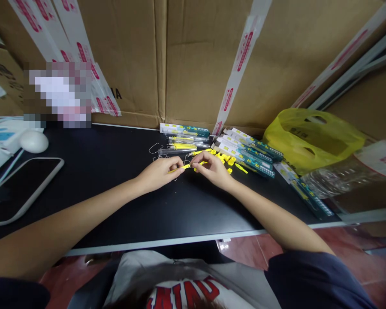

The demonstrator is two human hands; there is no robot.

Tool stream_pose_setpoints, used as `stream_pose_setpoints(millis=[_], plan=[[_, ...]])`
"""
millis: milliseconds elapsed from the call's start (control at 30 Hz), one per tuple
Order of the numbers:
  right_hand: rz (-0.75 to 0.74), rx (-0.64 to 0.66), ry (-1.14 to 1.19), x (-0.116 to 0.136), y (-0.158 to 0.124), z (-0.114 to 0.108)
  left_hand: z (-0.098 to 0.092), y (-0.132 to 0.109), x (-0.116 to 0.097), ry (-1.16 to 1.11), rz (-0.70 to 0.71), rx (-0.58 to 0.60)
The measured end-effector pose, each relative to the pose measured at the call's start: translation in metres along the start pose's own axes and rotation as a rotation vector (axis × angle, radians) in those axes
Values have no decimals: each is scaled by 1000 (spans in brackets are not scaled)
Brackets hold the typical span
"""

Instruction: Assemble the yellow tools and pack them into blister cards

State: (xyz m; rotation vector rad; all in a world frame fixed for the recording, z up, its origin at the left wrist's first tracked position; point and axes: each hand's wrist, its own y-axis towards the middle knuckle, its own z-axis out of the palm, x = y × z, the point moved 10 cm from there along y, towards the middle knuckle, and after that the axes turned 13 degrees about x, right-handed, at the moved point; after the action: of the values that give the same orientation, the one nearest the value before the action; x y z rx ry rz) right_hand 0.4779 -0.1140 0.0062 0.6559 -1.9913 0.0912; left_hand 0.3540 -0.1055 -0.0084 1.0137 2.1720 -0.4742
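Observation:
Between the thumb and fingers of my left hand (159, 174) is a slim yellow plastic piece (187, 166), its tip pointing right. My right hand (214, 172) is closed in a pinch just beside that tip. Bits of yellow plastic show at its fingertips, with a thin metal part between the two hands, too small to make out. Several loose yellow plastic parts (231, 161) lie just behind and right of my right hand. Bent wire pieces (155, 148) lie behind my left hand. Clear plastic tubes (177, 152), some with yellow inside, lie beyond both hands.
Printed green-and-white packs (244, 150) lie at the back right. Beside them are a yellow plastic bag (309, 146) and a clear bottle (337, 176). A phone (22, 189) and a power strip (1, 139) with cables occupy the left. Cardboard boxes (199, 60) wall the back.

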Motion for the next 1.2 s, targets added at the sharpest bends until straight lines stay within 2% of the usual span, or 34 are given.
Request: stream_pose_setpoints(millis=[400, 800, 1067, 1200], plan=[[-12, 75, 15, 6, 0, 11, 10, 0, 8, -145, -45, 51], [-12, 52, -70, 6, 0, 11, 20, 0, 9, -256, -47, 104], [-19, 80, 165, 1, 1, 17, 25, -1, 8, -332, -73, 135], [-13, 103, 229, -2, 2, 16, 19, -2, 8, -343, -82, 52]])
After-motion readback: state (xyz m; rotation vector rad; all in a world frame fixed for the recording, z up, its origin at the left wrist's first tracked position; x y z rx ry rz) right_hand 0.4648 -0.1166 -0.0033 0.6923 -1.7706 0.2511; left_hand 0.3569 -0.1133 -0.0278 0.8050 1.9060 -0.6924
